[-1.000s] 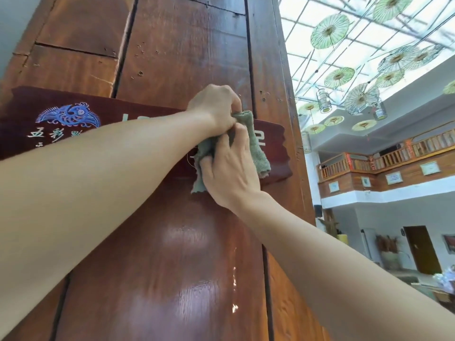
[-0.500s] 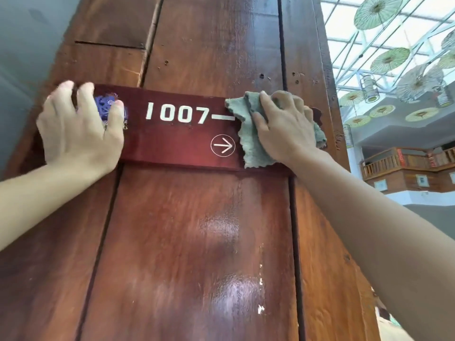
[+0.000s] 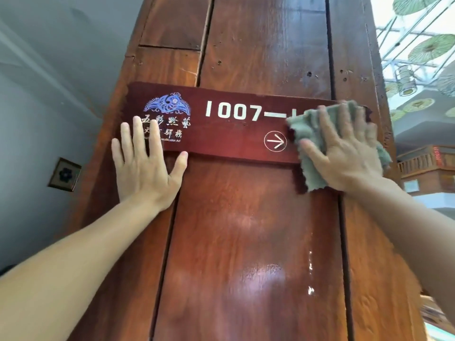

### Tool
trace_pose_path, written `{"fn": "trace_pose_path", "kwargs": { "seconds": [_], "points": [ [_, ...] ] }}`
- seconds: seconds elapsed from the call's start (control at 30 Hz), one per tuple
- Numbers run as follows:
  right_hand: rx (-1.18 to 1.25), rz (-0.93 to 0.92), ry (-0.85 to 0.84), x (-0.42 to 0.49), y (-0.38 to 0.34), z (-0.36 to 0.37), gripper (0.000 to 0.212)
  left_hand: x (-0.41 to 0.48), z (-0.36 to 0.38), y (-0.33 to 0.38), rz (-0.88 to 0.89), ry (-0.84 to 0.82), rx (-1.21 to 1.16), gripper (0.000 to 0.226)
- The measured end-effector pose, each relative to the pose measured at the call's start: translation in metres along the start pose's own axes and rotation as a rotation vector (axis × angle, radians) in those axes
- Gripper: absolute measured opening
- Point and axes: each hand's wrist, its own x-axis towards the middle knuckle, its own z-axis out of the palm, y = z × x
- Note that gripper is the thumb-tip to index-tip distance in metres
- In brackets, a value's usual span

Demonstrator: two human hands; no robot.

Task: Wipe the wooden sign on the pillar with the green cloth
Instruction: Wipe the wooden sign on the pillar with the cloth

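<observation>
Fingers of the right hand lie spread and flat, pressing the green cloth against the right end of the wooden sign — the palm is open on the fabric, not curled round it. The cloth shows above and between those fingers and hangs out below the thumb, its frayed lower edge dropping past the sign's bottom edge onto the pillar. Just left of the thumb sits a white arrow in a circle, uncovered; above it the white numerals 1007 run toward the index finger, and the characters after the dash are hidden under the cloth.

The left hand is also open and empty, fingers splayed and pointing up. Its palm rests flat on the pillar below the sign, while the fingertips overlap the sign's lower left corner, covering part of the white Chinese lettering. The blue fish emblem sits above those fingertips, clear of them. The thumb tip touches the sign's bottom edge.

The sign is fixed across the varnished plank pillar, between the two hands. Left of the left hand, on the grey wall, hangs a small framed tile — well apart from everything else. Beyond the right hand, green paper parasols hang under a bright roof.
</observation>
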Motion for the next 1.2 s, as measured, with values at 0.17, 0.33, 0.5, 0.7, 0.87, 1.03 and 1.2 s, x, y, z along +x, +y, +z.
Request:
{"fn": "trace_pose_path", "kwargs": {
  "seconds": [0.17,0.33,0.5,0.7,0.87,1.03,1.2],
  "points": [
    [0.116,0.482,-0.018,-0.005,-0.02,-0.003,0.085,-0.004,0.005,-0.005,0.044,0.019,-0.036,0.083],
    [0.034,-0.058,-0.024,-0.045,-0.048,0.007,0.072,-0.005,0.009,-0.007,0.041,0.041,-0.084,0.083],
    [0.185,0.179,-0.191,-0.013,0.005,-0.016,0.081,-0.005,0.0,-0.004,0.028,0.006,-0.086,0.084],
    [0.126,0.277,-0.113,0.004,-0.033,-0.02,0.081,-0.007,-0.008,0.002,0.008,-0.029,-0.035,0.085],
    [0.06,-0.187,-0.047,-0.016,-0.041,-0.005,0.069,-0.009,-0.007,-0.001,0.007,-0.038,-0.044,0.084],
    [0.141,0.38,-0.026,0.011,-0.005,-0.01,0.074,-0.006,-0.004,-0.002,0.009,-0.008,-0.03,0.082],
    [0.164,0.331,0.063,0.017,-0.099,-0.001,0.08,-0.005,0.001,-0.004,0.006,0.002,-0.015,0.081]
  ]
}}
